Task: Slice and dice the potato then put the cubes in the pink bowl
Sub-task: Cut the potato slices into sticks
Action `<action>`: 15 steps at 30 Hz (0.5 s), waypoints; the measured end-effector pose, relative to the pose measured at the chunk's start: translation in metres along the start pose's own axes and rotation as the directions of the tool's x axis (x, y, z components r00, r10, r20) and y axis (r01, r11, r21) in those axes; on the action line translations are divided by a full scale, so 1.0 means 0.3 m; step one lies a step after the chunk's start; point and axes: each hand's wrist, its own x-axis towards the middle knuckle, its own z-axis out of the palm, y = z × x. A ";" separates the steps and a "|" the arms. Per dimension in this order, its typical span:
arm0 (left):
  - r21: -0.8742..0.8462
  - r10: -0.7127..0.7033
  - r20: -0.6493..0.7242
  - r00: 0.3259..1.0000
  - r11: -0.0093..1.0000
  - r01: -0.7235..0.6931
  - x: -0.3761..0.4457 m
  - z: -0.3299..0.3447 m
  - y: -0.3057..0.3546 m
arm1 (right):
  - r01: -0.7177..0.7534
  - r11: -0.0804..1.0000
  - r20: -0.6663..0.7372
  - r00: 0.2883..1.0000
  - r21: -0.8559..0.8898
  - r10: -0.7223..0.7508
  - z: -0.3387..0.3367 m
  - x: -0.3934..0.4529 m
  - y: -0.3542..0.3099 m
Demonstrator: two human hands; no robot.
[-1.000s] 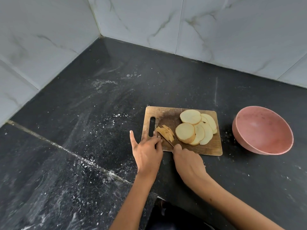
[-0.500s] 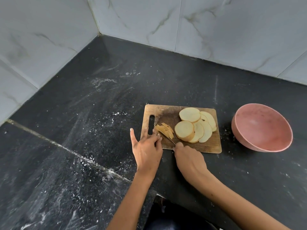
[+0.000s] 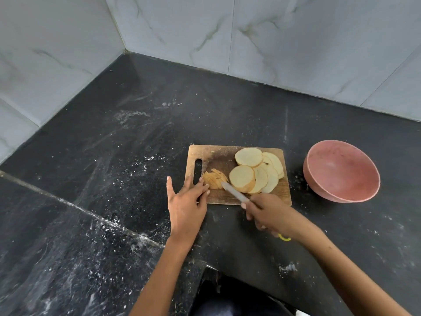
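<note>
**Knife lifted over the cut strips, left fingers steadying them**

The left hand [image 3: 185, 201] lies flat and spread at the handle end of the wooden cutting board [image 3: 214, 153]. Its fingers [image 3: 200, 185] are straight, laid across the board's slot, and their tips touch the small fan of thin potato strips [image 3: 214, 180]; the thumb sticks out to the side, off the board and over the dark countertop [image 3: 136, 137].

The right hand [image 3: 266, 213] is curled tight round the handle of a knife [image 3: 232, 191]. The blade runs from those fingers up and away toward the strips, its tip just beside them and close to the left fingertips. Whether the edge rests on the board or hangs a little above it is hard to judge from this angle.

Just beyond the blade, an overlapping pile of round potato slices [image 3: 250, 172] covers the far half of the board. The pink bowl [image 3: 341, 172] stands on the countertop well off to the right of the knife hand, apart from the board.
</note>
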 end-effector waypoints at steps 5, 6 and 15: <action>-0.048 0.023 -0.008 1.000 0.999 -0.023 0.044 -0.039 -0.001 | 0.065 0.997 -0.255 0.965 0.032 -0.055 0.004 0.003 0.012; -0.052 0.011 -0.003 1.000 0.999 -0.011 0.051 -0.039 0.006 | 0.080 0.997 -0.295 0.953 0.011 -0.073 0.013 0.009 0.011; -0.077 0.379 0.442 0.813 0.919 -0.387 0.125 -0.019 -0.037 | 0.110 0.994 -0.382 0.920 0.025 -0.093 0.059 0.019 0.004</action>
